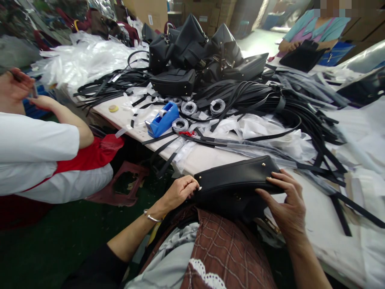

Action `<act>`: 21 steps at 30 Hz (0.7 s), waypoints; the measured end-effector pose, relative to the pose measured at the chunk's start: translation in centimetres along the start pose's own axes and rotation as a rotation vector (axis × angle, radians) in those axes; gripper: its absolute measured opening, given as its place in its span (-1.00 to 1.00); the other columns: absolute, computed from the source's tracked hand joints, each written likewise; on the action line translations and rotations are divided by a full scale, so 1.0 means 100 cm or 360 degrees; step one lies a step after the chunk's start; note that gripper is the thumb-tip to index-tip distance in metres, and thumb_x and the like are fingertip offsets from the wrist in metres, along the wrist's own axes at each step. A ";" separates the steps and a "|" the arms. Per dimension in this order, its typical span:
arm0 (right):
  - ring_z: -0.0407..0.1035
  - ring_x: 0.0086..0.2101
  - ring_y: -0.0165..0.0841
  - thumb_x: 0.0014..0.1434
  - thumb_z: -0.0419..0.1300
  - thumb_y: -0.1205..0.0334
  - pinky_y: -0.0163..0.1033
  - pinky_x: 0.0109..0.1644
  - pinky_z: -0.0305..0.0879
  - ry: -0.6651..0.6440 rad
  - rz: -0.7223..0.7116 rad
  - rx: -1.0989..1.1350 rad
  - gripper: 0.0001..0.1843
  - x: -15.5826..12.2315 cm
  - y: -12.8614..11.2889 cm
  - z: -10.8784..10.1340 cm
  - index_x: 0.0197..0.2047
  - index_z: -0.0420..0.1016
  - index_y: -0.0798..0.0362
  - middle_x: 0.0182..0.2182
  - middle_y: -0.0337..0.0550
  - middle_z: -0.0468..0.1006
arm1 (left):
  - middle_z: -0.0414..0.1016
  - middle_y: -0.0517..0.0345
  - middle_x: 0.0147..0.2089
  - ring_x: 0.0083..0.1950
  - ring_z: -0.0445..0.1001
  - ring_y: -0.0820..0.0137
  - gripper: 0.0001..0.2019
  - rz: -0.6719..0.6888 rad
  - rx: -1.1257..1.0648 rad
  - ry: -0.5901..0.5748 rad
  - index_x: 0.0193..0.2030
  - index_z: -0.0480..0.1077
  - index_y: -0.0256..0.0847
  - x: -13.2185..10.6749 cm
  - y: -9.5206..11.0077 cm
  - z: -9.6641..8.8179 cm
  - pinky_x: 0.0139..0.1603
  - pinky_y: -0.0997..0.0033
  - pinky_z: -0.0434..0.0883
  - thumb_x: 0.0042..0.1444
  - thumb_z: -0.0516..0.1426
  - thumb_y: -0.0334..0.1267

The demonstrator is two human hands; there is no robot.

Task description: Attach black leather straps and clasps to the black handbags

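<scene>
A black handbag [234, 174] lies on its side at the table's front edge, partly over my lap. Its base panel, with small gold studs at the corners, faces up. My right hand [285, 196] grips the bag's right end, thumb below and fingers over the corner. At the left end, my left hand [183, 188] is closed in a pinch against the bag's corner. A small whitish bit shows at its fingertips; what it is I cannot make out. The bag's lower part sinks into shadow below the base.
Beyond the bag lie a blue tape dispenser [162, 119], several tape rolls [189, 107] and bundled black straps [255, 96]. Black handbags [192, 48] are piled behind. A co-worker's arm [60, 110] is at left, above a pink stool [126, 184]; another person [315, 32] holds a black bag far right.
</scene>
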State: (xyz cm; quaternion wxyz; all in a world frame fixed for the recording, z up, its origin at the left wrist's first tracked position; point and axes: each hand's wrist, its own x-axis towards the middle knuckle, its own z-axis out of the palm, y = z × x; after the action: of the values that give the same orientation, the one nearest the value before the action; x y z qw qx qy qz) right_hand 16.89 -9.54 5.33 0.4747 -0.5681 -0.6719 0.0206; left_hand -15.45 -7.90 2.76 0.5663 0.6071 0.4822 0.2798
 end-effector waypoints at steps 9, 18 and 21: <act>0.25 0.17 0.00 0.08 0.40 0.15 0.23 0.24 0.15 0.0001 0.0023 -0.0003 -0.65 -0.002 0.000 0.000 -0.08 0.50 0.03 -0.03 -0.02 0.48 | 0.55 0.18 -0.30 -0.26 0.49 0.44 -0.93 0.0306 0.0597 0.0027 -0.29 0.51 -0.23 0.005 0.006 -0.001 -0.18 0.50 0.39 0.18 0.18 -0.38; 0.25 0.17 -0.01 0.09 0.39 0.13 0.22 0.25 0.15 0.0005 0.0036 -0.0010 -0.65 -0.001 0.000 0.000 -0.08 0.49 0.01 -0.02 -0.03 0.48 | 0.50 0.13 -0.30 -0.26 0.48 0.44 -0.86 0.0720 0.0949 0.0116 -0.24 0.43 -0.26 0.005 -0.013 0.006 -0.17 0.48 0.43 0.27 0.05 -0.42; 0.25 0.17 -0.02 0.09 0.39 0.12 0.22 0.25 0.16 -0.0003 0.0036 -0.0010 -0.65 -0.001 -0.001 0.000 -0.07 0.49 0.01 -0.02 -0.03 0.48 | 0.50 0.13 -0.27 -0.22 0.49 0.44 -0.85 0.0703 0.0887 0.0082 -0.20 0.44 -0.25 0.004 -0.015 0.003 -0.13 0.47 0.44 0.32 0.05 -0.35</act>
State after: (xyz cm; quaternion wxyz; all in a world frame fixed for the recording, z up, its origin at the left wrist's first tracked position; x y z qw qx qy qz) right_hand 16.86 -9.68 5.30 0.4720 -0.5772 -0.6660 0.0243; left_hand -15.44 -7.78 1.16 0.2924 0.8206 0.4111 0.2685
